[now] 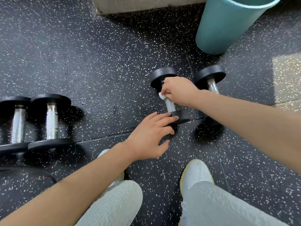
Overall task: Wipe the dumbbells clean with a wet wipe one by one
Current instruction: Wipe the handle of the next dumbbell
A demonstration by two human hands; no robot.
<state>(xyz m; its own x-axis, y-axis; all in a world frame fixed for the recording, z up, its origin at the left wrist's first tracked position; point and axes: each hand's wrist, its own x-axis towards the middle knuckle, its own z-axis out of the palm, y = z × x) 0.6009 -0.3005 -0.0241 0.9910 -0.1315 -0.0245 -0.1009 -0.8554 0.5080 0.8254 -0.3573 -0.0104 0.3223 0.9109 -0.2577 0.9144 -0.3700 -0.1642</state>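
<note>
Right hand (179, 91): fingers closed on the wipe (162, 95), pressing it to the upper part of the handle, centre right of frame.
Wipe: small, white, bunched; only a corner showed past the fingers.
Dumbbell (170, 107): lay on the floor (97, 62) just right of centre, handle running up-frame, black plates at both ends.
Left hand (149, 136): fingers straight and spread, tips resting on the near plate, gripping nothing; judged to be steadying it.
Second dumbbell (213, 86): just right of the first, partly behind the right forearm.
Third dumbbell (51, 121): left edge of frame, well apart from the hands.
Fourth dumbbell (17, 124): beside the third, cut by the frame edge.
Mat roll (228, 25): teal, upper right.
Progress: handle of one dumbbell under wipe, so the task was judged mid-course. Its plates looked yet to be done. Which of the other three were already clean could not be told.
</note>
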